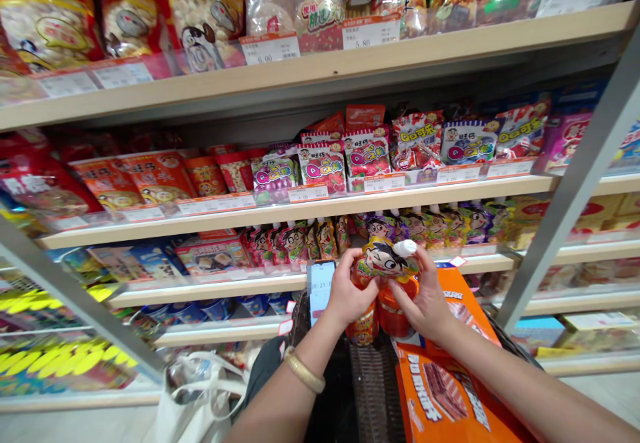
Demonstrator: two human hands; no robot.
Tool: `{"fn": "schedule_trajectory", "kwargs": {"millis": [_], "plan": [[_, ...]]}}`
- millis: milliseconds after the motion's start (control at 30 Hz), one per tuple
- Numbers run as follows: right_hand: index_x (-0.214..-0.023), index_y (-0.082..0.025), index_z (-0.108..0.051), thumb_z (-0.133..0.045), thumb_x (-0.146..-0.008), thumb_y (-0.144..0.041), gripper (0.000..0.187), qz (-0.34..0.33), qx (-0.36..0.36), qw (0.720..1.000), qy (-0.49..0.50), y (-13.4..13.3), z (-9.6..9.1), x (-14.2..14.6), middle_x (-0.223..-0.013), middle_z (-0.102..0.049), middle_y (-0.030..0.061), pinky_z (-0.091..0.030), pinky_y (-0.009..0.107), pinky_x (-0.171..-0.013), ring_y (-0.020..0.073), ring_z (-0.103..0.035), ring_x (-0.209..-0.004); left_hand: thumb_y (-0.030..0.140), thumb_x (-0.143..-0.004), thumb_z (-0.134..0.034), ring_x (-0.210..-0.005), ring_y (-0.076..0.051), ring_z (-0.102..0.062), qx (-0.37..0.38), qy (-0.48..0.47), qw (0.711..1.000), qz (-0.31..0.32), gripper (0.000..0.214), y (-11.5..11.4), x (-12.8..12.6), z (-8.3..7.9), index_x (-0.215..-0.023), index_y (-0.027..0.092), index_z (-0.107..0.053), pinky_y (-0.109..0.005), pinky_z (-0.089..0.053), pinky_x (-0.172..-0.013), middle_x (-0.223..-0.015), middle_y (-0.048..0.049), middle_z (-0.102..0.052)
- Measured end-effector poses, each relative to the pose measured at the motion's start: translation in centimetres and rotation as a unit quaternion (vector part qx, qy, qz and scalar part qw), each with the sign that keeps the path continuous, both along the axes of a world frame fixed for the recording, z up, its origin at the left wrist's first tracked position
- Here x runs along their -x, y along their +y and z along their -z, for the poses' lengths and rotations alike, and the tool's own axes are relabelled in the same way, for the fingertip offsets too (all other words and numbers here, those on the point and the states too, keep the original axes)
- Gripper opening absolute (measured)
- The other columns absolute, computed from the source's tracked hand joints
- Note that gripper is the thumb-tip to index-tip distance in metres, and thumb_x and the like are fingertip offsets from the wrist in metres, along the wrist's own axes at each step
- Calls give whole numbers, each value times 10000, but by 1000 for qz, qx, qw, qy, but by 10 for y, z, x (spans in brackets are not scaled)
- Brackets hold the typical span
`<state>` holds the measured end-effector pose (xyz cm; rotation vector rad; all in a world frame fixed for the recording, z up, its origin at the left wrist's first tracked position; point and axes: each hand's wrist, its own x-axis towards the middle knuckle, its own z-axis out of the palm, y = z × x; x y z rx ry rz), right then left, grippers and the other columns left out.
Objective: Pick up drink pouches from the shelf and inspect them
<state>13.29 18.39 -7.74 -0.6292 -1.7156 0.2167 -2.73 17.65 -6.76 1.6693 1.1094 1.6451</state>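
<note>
Both hands hold one spouted snack pouch (384, 260), orange with a cartoon face and a white cap, in front of a shop shelf. My left hand (346, 294) grips its left side and also keeps a phone (319, 288) with a lit screen against the palm. A gold bangle sits on that wrist. My right hand (424, 303) pinches the pouch's lower right edge. Under the pouch are red-orange pouches or tubs (391, 319), partly hidden by my hands.
A dark wicker basket (371, 383) below holds orange boxes (440, 389). A white tote bag (195, 396) hangs at lower left. Shelves (320, 206) packed with candy bags and price tags fill the view. Grey diagonal bars (575, 183) cross both sides.
</note>
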Motion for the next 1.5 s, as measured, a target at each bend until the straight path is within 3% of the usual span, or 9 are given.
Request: {"fn": "schedule_trajectory", "kwargs": {"millis": [233, 333, 533, 767, 900, 967, 1100, 1267, 1500], "plan": [[-1419, -417, -175, -539, -827, -80, 772, -14, -66, 997, -22, -5, -14, -4, -1321, -371, 93, -486, 500, -913, 265, -474, -1166, 106, -658, -642, -907, -176, -571, -34, 33, 999, -15, 390, -3, -2, -7, -1014, 193, -508, -287, -464, -853, -963, -35, -581], [-1423, -391, -191, -521, -828, -77, 750, -25, -56, 998, -34, -5, -15, -6, -1296, -401, 104, -494, 497, -901, 252, -535, -1084, 72, -634, -611, -890, -168, -554, -49, 54, 997, -30, 347, -3, -2, -8, -938, 197, -500, -277, -453, -839, -925, -20, -553], [-1240, -298, -506, -510, -848, -101, 439, -31, -33, 996, -74, -3, -22, -8, -1068, -600, 78, -519, 416, -846, 237, -596, -983, 81, -678, -596, -882, -170, -549, -78, 80, 993, -50, 269, -2, -2, -10, -900, 198, -497, -288, -455, -826, -913, -26, -533], [-1165, -286, -613, -476, -895, -134, 339, -7, -30, 995, -95, 19, -45, -10, -940, -619, 61, -528, 326, -731, 194, -625, -863, 127, -765, -612, -1058, -238, -547, -58, 235, 967, -78, 272, 16, 13, -40, -1028, 193, -635, -386, -428, -955, -1081, -93, -582], [-1131, -260, -662, -476, -893, -163, 318, 21, -34, 985, -168, 46, -62, 0, -896, -616, 66, -515, 296, -678, 181, -611, -776, 177, -760, -647, -976, -253, -578, -24, 326, 934, -142, 213, 41, 28, -54, -964, 212, -697, -397, -457, -904, -970, -86, -610], [-1095, -233, -691, -490, -872, -146, 313, 58, -5, 972, -229, 61, -69, 8, -889, -627, 75, -508, 293, -682, 185, -615, -763, 214, -764, -651, -916, -263, -608, 20, 353, 918, -179, 170, 54, 34, -56, -921, 202, -716, -388, -475, -861, -882, -95, -631], [-1054, -203, -713, -487, -870, -146, 298, 145, 85, 916, -364, 85, -75, 25, -918, -681, 97, -494, 283, -740, 205, -647, -832, 211, -777, -623, -864, -283, -664, 105, 384, 896, -198, 148, 76, 40, -50, -864, 147, -724, -369, -490, -821, -827, -144, -687], [-828, -141, -734, -503, -848, -183, 236, 171, 130, 885, -414, 96, -67, 38, -764, -724, 139, -487, 285, -665, 237, -689, -728, 208, -754, -647, -885, -268, -689, 193, 430, 862, -188, 160, 90, 41, -35, -870, 117, -709, -303, -509, -789, -889, -167, -718], [-843, -96, -729, -504, -829, -182, 242, 203, 167, 849, -458, 99, -73, 48, -825, -731, 204, -504, 336, -704, 298, -708, -799, 202, -795, -579, -972, -268, -671, 220, 462, 838, -192, 276, 96, 34, -26, -1038, 94, -653, -310, -506, -831, -1012, -187, -700]]}}
